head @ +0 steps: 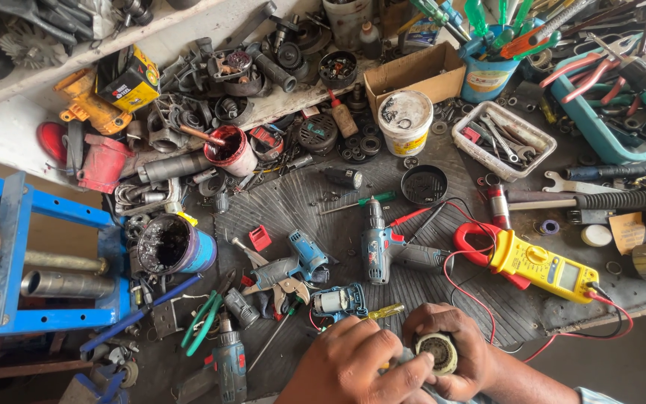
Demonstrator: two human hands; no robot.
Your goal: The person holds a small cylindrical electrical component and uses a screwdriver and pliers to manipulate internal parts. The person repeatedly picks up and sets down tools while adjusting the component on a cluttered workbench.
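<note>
Here, at the near edge of a crowded workbench (413, 292), two bare hands meet over one small part. The right hand (457, 355) curls closed around a round motor piece (437, 352), turning its ringed end upward (likely so that face can be seen). The left hand (353, 366) rests against it, fingers bent; whether they pinch anything cannot be told. Just beyond lie a yellow-handled screwdriver (383, 311), an opened blue drill (386, 251) and a yellow clamp meter (540, 265), whose red lead (465, 292) loops close beside the right wrist.
</note>
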